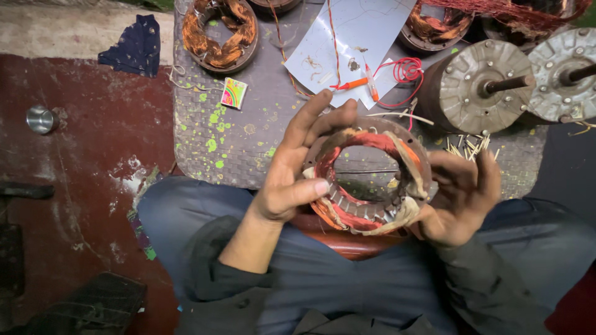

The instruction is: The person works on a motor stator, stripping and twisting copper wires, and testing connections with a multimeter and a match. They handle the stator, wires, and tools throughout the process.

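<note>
Both hands grip the wound stator ring (367, 177): left hand (298, 164) clasps its left rim, right hand (462, 195) cups its right side.

Left hand (292, 170) and right hand (462, 198) grip a wound stator ring (369, 180).

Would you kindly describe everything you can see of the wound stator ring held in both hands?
The stator is a round metal ring, open in the middle, with slotted inner teeth. Orange-red copper coils, partly wrapped in pale insulation, run round its inner rim. It is held tilted above the lap, over the mat's near edge. The left hand grips its left side, thumb across the windings; the right hand supports its right edge.
</note>
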